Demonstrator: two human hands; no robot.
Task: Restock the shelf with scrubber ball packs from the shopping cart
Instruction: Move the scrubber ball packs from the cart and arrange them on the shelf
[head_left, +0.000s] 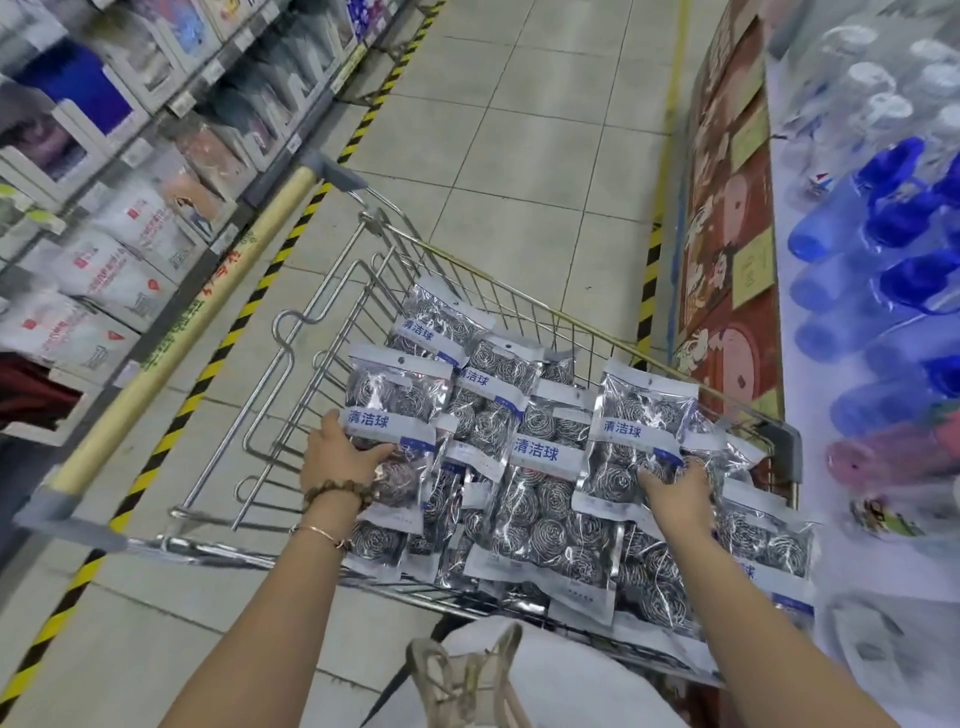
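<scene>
The step in hand was the pick-up: both hands were down in the silver wire shopping cart (779, 447), each on one clear plastic pack of steel-wire scrubber balls with a white and blue label. The left hand (343, 452) pinched the lower edge of the left pack (396, 400), thumb across the front and the other fingers hidden behind it. The right hand (675, 486) gripped the lower right corner of the right pack (639, 431), its fingers curled round the edge. Both packs stood tilted up above the heap of the same packs (540, 499), which filled most of the cart, so restocking looked far from finished.

The next move would probably call for lifting both packs clear of the heap without dragging others along, then turning towards the shelf. Which shelf was meant could not be told.

The cart stood on a pale tiled floor (519, 156) in a shop aisle edged with yellow and black striped tape (291, 244). Shelves of boxed goods (104, 182) ran along the left, blurred. A display of blue and clear plastic bottles (893, 218) lay on the right.
</scene>
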